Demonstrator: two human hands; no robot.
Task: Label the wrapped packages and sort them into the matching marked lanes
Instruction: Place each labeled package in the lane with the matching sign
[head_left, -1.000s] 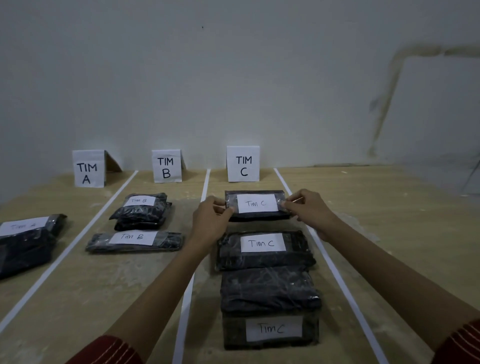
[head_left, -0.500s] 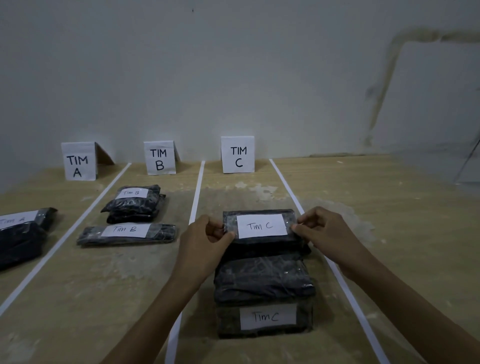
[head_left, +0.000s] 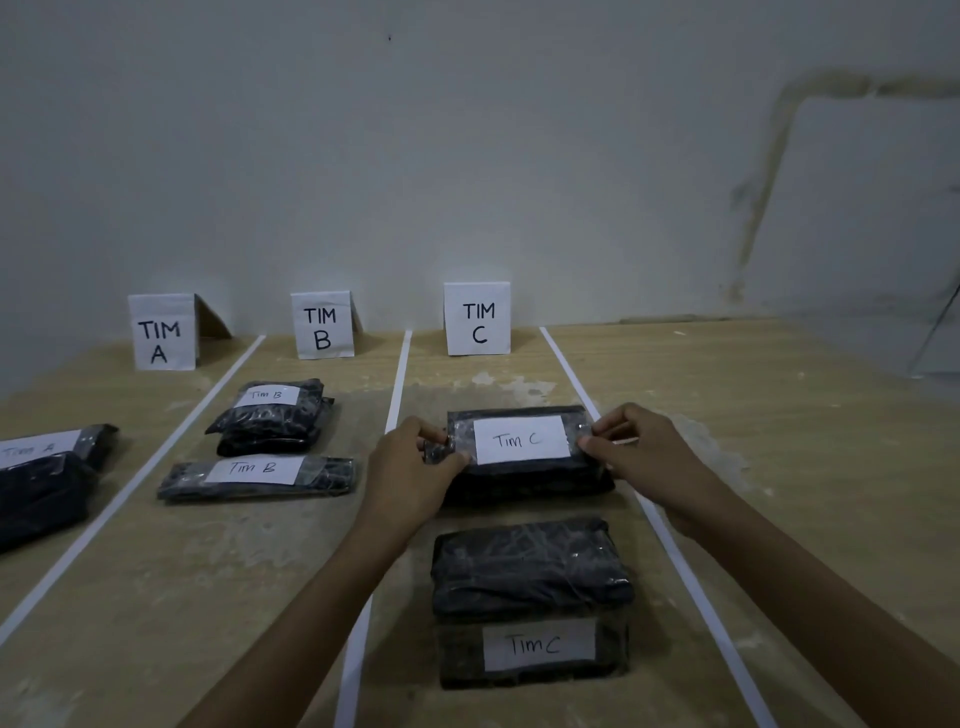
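Both hands hold one black wrapped package (head_left: 521, 440) with a white "Tim C" label by its two ends. My left hand (head_left: 410, 467) pinches the left end and my right hand (head_left: 639, 452) the right end. It sits over a second black package (head_left: 530, 488), whose label is hidden. Closer to me in the same lane lies a thicker package (head_left: 530, 571) with "Tim C" on its front side. The lane ends at the standing "TIM C" card (head_left: 477, 318).
White tape strips (head_left: 397, 384) (head_left: 571, 374) (head_left: 171, 436) mark the lanes on the wooden table (head_left: 779, 467). Two "Tim B" packages (head_left: 270, 415) (head_left: 257, 475) lie before the "TIM B" card (head_left: 322, 325). A "Tim A" package (head_left: 47, 473) lies at far left near the "TIM A" card (head_left: 161, 332).
Both hands have drawn the labelled package from the far end of lane C toward me, over the middle package, whose label is now covered.
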